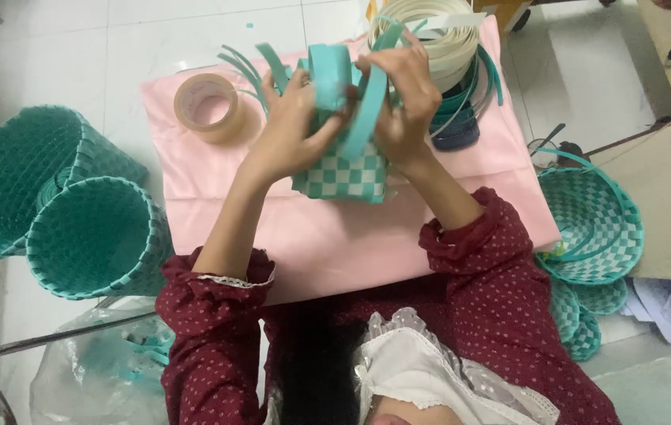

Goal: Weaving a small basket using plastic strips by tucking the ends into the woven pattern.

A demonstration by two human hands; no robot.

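Observation:
Both my hands hold a small half-woven basket [343, 175] of teal and white checkered plastic strips over a pink cloth [335, 236]. My left hand [292, 126] grips its left side, fingers wrapped around the upright teal strips [328, 71]. On the right side, my right hand [402, 98] pinches a teal strip that bends over the top. Loose strip ends [245, 67] stick out to the upper left.
A roll of tan tape [208, 102] lies on the cloth at left. Coils of white and teal strip [454, 47] sit behind the hands. Two finished teal baskets [52, 201] lie at left, flat woven pieces [595, 224] at right, a plastic bag [99, 370] below.

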